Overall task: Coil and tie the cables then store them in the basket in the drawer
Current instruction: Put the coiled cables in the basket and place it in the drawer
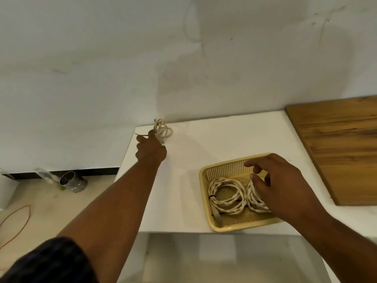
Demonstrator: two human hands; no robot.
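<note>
- Cables: two tied coils (226,196) lie in the yellow basket (222,170), directly under your right hand (285,190); a third coil (163,129) sits at the fingertips of your left hand (151,150), at the far corner of the white table (183,190).
- Left hand: your fingers are closed around the near side of the third coil. A thin dark tie (141,135) sticks out to the left of the fingers. Whether it is pulled tight cannot be told.
- Right hand: your fingers are loosely spread above the coils in the basket, gripping nothing; the palm hides part of the right-hand coil.
- Risk, loose tie: if the tie is not cinched, lifting the coil by one side will probably let the loops spring open. Check it before carrying.
- Risk, edge: the third coil lies close to the table corner beyond your left hand. A sideways drag could push it over the edge.
- Risk, basket: the basket sits at the near table edge below your right hand. Pressing down on its front rim could tip it off.
- Drawer: none is visible.
</note>
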